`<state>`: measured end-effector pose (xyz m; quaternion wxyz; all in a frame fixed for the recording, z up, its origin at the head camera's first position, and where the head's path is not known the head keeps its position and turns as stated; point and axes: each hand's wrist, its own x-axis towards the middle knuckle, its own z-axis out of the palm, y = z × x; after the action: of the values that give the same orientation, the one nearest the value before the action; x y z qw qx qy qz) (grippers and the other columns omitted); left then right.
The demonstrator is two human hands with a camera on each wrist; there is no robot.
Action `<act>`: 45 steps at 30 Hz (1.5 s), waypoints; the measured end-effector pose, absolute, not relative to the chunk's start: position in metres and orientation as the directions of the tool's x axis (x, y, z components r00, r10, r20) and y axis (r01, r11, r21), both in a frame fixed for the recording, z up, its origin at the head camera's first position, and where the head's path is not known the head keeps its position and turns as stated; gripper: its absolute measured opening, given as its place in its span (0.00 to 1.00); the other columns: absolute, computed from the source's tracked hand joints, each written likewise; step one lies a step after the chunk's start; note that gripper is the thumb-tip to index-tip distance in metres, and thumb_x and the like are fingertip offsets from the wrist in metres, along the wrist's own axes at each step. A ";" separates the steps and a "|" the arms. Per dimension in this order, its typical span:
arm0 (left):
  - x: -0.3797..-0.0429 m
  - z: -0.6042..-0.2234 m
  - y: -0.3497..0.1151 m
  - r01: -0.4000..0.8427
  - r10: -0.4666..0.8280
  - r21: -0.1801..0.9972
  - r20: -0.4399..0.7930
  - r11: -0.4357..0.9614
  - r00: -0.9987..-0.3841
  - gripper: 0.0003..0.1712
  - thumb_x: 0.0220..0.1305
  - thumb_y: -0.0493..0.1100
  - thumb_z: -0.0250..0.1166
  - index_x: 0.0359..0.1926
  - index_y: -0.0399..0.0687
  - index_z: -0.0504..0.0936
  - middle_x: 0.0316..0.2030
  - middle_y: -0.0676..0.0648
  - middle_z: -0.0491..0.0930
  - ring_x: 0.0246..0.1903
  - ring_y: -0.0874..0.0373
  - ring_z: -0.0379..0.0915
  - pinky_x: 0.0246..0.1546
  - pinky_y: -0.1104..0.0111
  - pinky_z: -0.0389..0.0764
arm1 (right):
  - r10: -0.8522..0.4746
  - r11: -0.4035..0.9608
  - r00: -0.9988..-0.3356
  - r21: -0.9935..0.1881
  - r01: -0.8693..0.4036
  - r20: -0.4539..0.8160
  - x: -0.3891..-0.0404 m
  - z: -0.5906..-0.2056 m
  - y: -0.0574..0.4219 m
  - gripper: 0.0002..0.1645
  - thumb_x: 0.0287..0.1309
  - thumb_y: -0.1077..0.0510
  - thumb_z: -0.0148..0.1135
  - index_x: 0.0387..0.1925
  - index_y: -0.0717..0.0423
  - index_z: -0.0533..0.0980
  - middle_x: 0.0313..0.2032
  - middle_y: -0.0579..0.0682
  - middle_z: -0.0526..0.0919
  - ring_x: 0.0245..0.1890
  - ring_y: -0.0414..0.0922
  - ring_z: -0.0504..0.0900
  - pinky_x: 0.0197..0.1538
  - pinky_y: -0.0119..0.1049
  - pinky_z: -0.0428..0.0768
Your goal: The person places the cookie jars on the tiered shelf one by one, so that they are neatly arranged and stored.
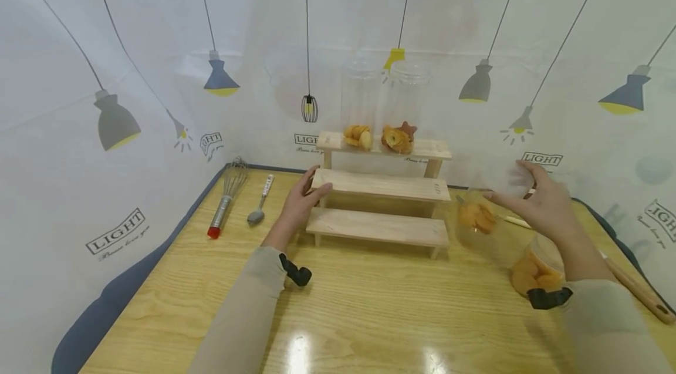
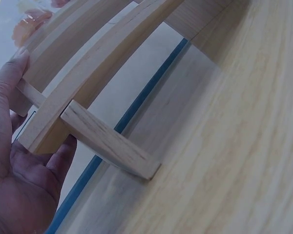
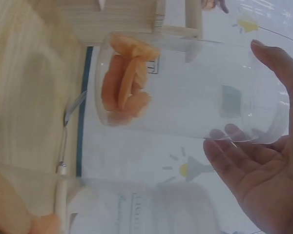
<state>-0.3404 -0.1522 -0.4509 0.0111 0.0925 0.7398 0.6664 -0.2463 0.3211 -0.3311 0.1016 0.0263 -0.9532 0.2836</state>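
Note:
A three-tier wooden display rack point(image 1: 377, 227) stands on the table. My left hand point(image 1: 298, 204) grips the left end of its middle shelf point(image 2: 88, 87), thumb above and fingers beneath. To the right of the rack, my right hand point(image 1: 551, 204) holds a clear jar point(image 3: 195, 87) near its upper end. Orange-brown slices point(image 3: 127, 83) lie at that jar's bottom, and the jar appears raised off the table. Another clear jar with orange pieces point(image 1: 536, 268) stands near my right wrist, partly hidden by it. Two clear jars, the left point(image 1: 361, 104) and right point(image 1: 406, 104), stand on the top shelf with snacks inside.
A whisk point(image 1: 224, 204) with a red-tipped handle and a spoon point(image 1: 257, 215) lie left of the rack. Behind the right-hand jars lies a fork point(image 3: 73, 112). A wooden-handled utensil point(image 1: 639, 292) lies along the right edge. A printed white curtain point(image 1: 264, 10) surrounds the table.

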 end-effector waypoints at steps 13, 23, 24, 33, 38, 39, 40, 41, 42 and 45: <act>-0.340 -0.444 -0.154 0.131 0.140 0.986 0.117 0.099 -0.983 0.47 0.57 0.71 0.68 0.75 0.81 0.58 0.79 0.55 0.48 0.73 0.48 0.55 0.62 0.52 0.73 | 0.139 0.749 -0.875 -0.628 -0.214 0.463 -0.243 -0.292 0.290 0.56 0.51 0.39 0.77 0.77 0.37 0.59 0.62 0.55 0.72 0.39 0.46 0.71 0.27 0.26 0.71; -0.342 -0.447 -0.154 0.132 0.149 0.987 0.118 0.087 -0.982 0.48 0.58 0.70 0.68 0.76 0.77 0.58 0.79 0.55 0.47 0.72 0.48 0.58 0.61 0.52 0.74 | 0.014 0.711 -0.829 -0.588 -0.385 0.560 -0.254 -0.287 0.236 0.55 0.47 0.42 0.80 0.74 0.41 0.63 0.57 0.54 0.78 0.39 0.46 0.72 0.37 0.31 0.68; -0.342 -0.447 -0.154 0.131 0.150 0.988 0.118 0.085 -0.982 0.48 0.58 0.70 0.68 0.76 0.77 0.58 0.79 0.55 0.47 0.72 0.48 0.58 0.61 0.52 0.73 | 0.004 0.703 -0.834 -0.595 -0.390 0.552 -0.254 -0.286 0.230 0.55 0.47 0.41 0.80 0.75 0.40 0.63 0.57 0.53 0.77 0.40 0.46 0.72 0.38 0.32 0.68; -0.341 -0.448 -0.153 0.108 0.145 0.991 0.096 0.077 -0.985 0.49 0.55 0.72 0.69 0.75 0.80 0.58 0.79 0.54 0.48 0.74 0.47 0.54 0.64 0.51 0.70 | -0.084 0.634 -0.828 -0.611 -0.473 0.554 -0.270 -0.285 0.175 0.57 0.44 0.38 0.81 0.73 0.45 0.65 0.61 0.53 0.76 0.46 0.49 0.76 0.44 0.40 0.73; -0.340 -0.450 -0.153 0.115 0.149 0.990 0.102 0.081 -0.984 0.49 0.56 0.71 0.69 0.75 0.79 0.58 0.78 0.54 0.48 0.73 0.48 0.55 0.62 0.52 0.72 | -0.134 0.564 -0.812 -0.630 -0.534 0.569 -0.282 -0.289 0.144 0.57 0.41 0.41 0.84 0.71 0.48 0.67 0.61 0.55 0.77 0.47 0.50 0.79 0.46 0.47 0.78; -0.340 -0.450 -0.153 0.117 0.149 0.990 0.103 0.083 -0.983 0.48 0.56 0.71 0.69 0.75 0.79 0.58 0.78 0.54 0.48 0.73 0.48 0.55 0.62 0.52 0.73 | -0.146 0.548 -0.813 -0.638 -0.540 0.563 -0.283 -0.290 0.139 0.57 0.41 0.41 0.84 0.71 0.49 0.67 0.61 0.55 0.76 0.47 0.51 0.80 0.46 0.47 0.79; -0.340 -0.451 -0.153 0.118 0.150 0.989 0.105 0.085 -0.983 0.48 0.57 0.71 0.69 0.75 0.79 0.58 0.78 0.55 0.49 0.73 0.49 0.56 0.61 0.52 0.73 | -0.157 0.535 -0.813 -0.644 -0.547 0.561 -0.285 -0.291 0.134 0.57 0.41 0.41 0.84 0.71 0.49 0.67 0.61 0.56 0.77 0.47 0.51 0.81 0.46 0.46 0.80; -0.340 -0.451 -0.152 0.120 0.150 0.989 0.106 0.087 -0.983 0.48 0.57 0.71 0.69 0.75 0.79 0.58 0.78 0.55 0.49 0.73 0.49 0.56 0.61 0.52 0.74 | -0.164 0.525 -0.812 -0.647 -0.553 0.560 -0.286 -0.292 0.129 0.57 0.41 0.41 0.84 0.71 0.50 0.67 0.60 0.56 0.77 0.48 0.50 0.81 0.46 0.46 0.81; -0.339 -0.451 -0.152 0.122 0.150 0.989 0.108 0.088 -0.983 0.48 0.57 0.70 0.69 0.75 0.79 0.58 0.78 0.54 0.49 0.73 0.49 0.56 0.61 0.52 0.74 | -0.173 0.513 -0.812 -0.652 -0.557 0.557 -0.287 -0.293 0.125 0.57 0.41 0.41 0.84 0.71 0.50 0.66 0.60 0.56 0.77 0.48 0.51 0.82 0.47 0.46 0.81; -0.339 -0.451 -0.151 0.128 0.148 0.988 0.113 0.090 -0.982 0.47 0.58 0.70 0.69 0.75 0.78 0.58 0.78 0.52 0.49 0.73 0.49 0.57 0.61 0.52 0.74 | -0.188 0.502 -0.816 -0.661 -0.558 0.546 -0.289 -0.294 0.115 0.58 0.42 0.40 0.83 0.72 0.52 0.65 0.61 0.56 0.76 0.48 0.52 0.82 0.47 0.46 0.81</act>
<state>-0.3394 -0.1514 -0.4506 0.0077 0.0934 0.7383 0.6680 -0.2894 0.1148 -0.2936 0.2067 0.2216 -0.8414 0.4473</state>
